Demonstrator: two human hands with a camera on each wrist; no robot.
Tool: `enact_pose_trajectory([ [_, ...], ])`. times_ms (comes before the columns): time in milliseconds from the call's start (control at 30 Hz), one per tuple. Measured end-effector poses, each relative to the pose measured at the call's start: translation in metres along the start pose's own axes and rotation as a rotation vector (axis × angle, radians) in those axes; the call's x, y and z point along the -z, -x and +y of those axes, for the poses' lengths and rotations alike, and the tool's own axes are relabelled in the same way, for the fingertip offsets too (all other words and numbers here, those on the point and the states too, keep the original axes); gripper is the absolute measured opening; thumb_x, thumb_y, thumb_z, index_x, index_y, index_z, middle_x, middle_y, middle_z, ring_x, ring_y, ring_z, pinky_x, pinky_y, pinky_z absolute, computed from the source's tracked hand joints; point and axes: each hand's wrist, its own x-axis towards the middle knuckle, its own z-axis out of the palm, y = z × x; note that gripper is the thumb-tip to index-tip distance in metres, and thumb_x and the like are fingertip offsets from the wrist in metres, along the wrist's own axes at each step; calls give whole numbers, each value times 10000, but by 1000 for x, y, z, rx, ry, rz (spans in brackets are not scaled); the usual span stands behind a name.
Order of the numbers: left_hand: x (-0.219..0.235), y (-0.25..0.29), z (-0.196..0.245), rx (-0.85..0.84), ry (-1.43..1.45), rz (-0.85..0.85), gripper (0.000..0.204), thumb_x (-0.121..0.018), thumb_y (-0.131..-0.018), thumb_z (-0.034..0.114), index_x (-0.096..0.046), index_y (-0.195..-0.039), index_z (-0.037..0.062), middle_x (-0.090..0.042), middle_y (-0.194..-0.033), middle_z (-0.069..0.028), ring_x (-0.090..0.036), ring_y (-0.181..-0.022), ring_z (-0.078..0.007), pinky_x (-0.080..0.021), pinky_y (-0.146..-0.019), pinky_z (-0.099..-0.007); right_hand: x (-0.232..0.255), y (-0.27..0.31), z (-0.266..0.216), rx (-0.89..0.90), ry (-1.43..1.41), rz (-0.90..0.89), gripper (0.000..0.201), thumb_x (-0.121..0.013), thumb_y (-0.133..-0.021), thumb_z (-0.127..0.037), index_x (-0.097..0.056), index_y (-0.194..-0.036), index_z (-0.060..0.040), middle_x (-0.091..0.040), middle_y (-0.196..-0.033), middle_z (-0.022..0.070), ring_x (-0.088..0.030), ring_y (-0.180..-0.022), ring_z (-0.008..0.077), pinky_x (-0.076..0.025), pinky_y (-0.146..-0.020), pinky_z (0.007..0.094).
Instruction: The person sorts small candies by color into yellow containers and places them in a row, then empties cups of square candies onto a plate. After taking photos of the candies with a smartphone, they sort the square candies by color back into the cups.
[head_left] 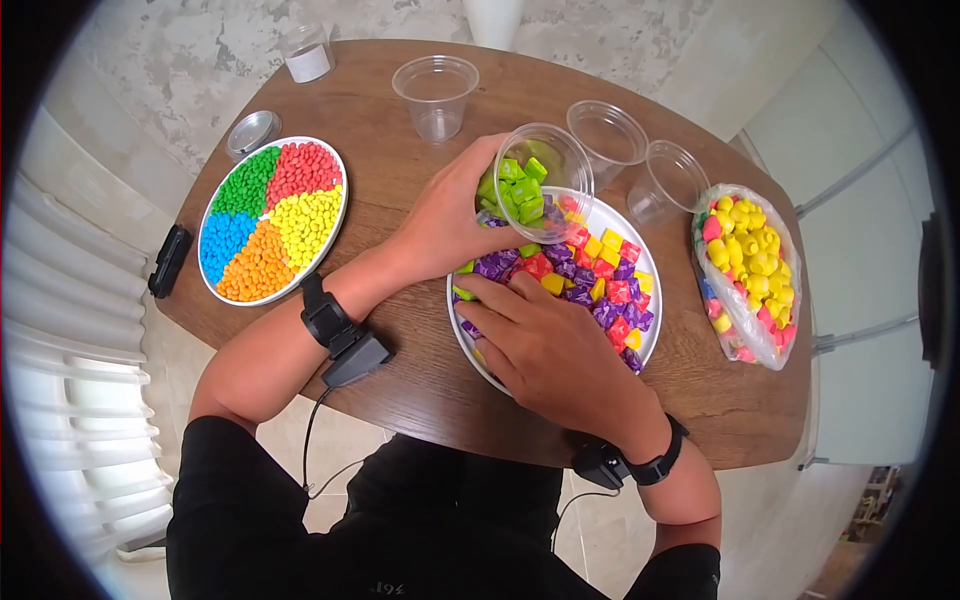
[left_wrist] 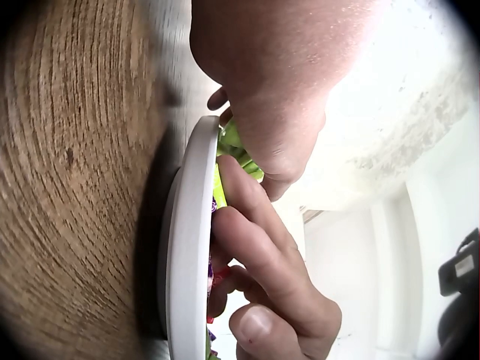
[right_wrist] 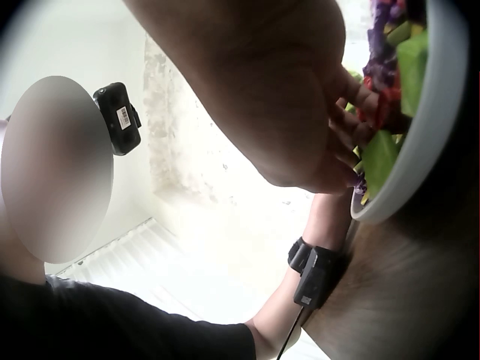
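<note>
My left hand [head_left: 452, 215] grips a clear plastic cup [head_left: 550, 225] from its left side, tilted over the plate, with several green-wrapped candies [head_left: 520, 190] inside. Below it, a round white plate [head_left: 652, 262] carries a mix of purple, red, yellow and green wrapped candies. Over the plate's near left part, my right hand [head_left: 560, 350] reaches in with its fingers spread, fingertips among the candies. The left wrist view has one fingertip right at a green candy [left_wrist: 218, 186] by the plate rim [left_wrist: 193, 247]. My right thumb's contact is hidden there.
A plate [head_left: 343, 205] of small candies sorted by colour lies left. Empty clear cups [head_left: 436, 85] stand behind, two [head_left: 607, 130] near the back right. A plastic bag [head_left: 755, 345] of yellow and pink pieces sits right. A lidded jar [head_left: 308, 62] and a round tin [head_left: 254, 132] stand at the back left.
</note>
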Motion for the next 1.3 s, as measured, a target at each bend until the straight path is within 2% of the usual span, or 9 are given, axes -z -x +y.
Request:
enact_pose_trajectory([
  [133, 0, 0, 2, -4, -7, 5, 885, -941, -735, 135, -487, -1490, 48, -622, -1370, -111, -593, -1297, -210, -456, -1127, -366, 3, 1, 0, -32, -30, 32, 200, -686, -908, -114, -718, -1073, -6, -641, -1102, 121, -626, -1008, 272, -588, -765, 367],
  [200, 0, 0, 3, 9, 13, 5, 877, -941, -738, 143, -491, -1485, 52, -626, -1368, -109, -596, -1292, -208, -458, -1122, -361, 5, 3, 1, -132, -81, -58, 218, -727, -907, -118, -757, -1104, -30, -664, -1158, 105, -647, -1037, 293, -571, -822, 401],
  [300, 0, 0, 2, -9, -13, 6, 879, -943, -739, 154, -490, -1485, 55, -627, -1368, -108, -599, -1291, -209, -460, -1121, -360, 3, 2, 2, -101, -61, 6, 123, -701, -893, -114, -744, -952, -15, -626, -1035, 124, -642, -996, 270, -587, -730, 385],
  [533, -1, 1, -1, -39, -23, 11, 875, -945, -742, 164, -492, -1483, 54, -622, -1380, -109, -593, -1301, -207, -457, -1126, -364, 5, 2, 0, -103, 29, -14, 106, -695, -848, -63, -716, -931, 0, -628, -1024, 138, -650, -1005, 276, -587, -755, 409],
  [600, -3, 0, -1, -86, -19, 52, 843, -943, -735, 213, -514, -1446, 62, -662, -1305, -157, -654, -1227, -314, -513, -1040, -411, 6, 4, 1, -143, 7, -38, 142, -689, -828, -39, -707, -963, 2, -640, -1013, 136, -654, -1001, 283, -585, -774, 415],
  [633, -3, 0, -2, -85, -17, 50, 843, -943, -735, 213, -514, -1446, 62, -662, -1305, -157, -654, -1227, -314, -513, -1040, -411, 6, 5, 2, -145, 7, -39, 142, -689, -828, -39, -707, -963, 2, -640, -1013, 136, -654, -1001, 283, -585, -774, 415],
  [833, -4, 0, -3, -91, -46, 66, 846, -947, -732, 220, -524, -1448, 66, -660, -1315, -148, -653, -1238, -310, -513, -1049, -410, 8, 7, 11, -183, -108, 69, 166, -692, -823, -1, -698, -989, -12, -648, -924, 124, -684, -879, 305, -577, -755, 420],
  [1000, -4, 0, -1, -97, -34, 51, 840, -948, -734, 229, -529, -1444, 68, -657, -1328, -138, -653, -1247, -304, -520, -1049, -410, 24, 7, 12, -251, -206, 296, 193, -716, -787, 46, -707, -964, -31, -641, -914, 127, -687, -812, 334, -558, -694, 426],
  [1300, -4, 1, 0, -100, -51, 54, 826, -945, -746, 228, -528, -1441, 70, -662, -1325, -148, -663, -1233, -310, -528, -1036, -411, 20, 10, 12, -319, -95, -20, 213, -779, -833, -174, -740, -996, -42, -618, -998, 126, -690, -907, 318, -561, -765, 446],
])
